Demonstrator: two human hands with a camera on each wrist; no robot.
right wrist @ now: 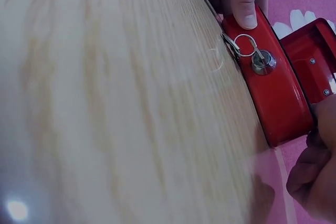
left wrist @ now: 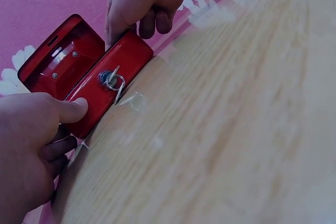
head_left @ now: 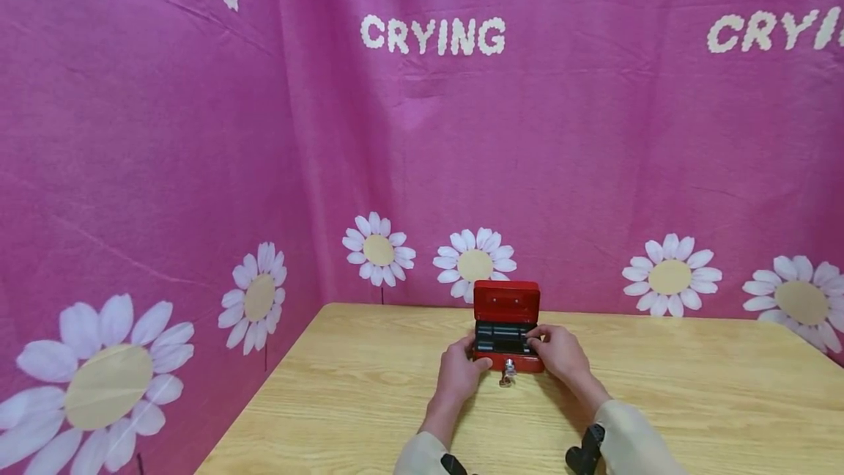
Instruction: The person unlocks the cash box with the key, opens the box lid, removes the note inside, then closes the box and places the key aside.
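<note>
The open red box (head_left: 525, 364) is lying on the table (head_left: 369, 380), long axis running left-right; the left hand (head_left: 460, 370) is gripping its left end, the right hand (head_left: 560, 352) reaching inside its right, whether pinching I cannot tell.

The left grip (left wrist: 30, 142) holds an open red box (left wrist: 95, 100), keys (left wrist: 115, 71) at its lock (left wrist: 104, 78).

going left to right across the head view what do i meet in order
Biggest daisy, second daisy, third daisy, left hand, open red box, right hand, next-to-last daisy, last daisy.
</note>
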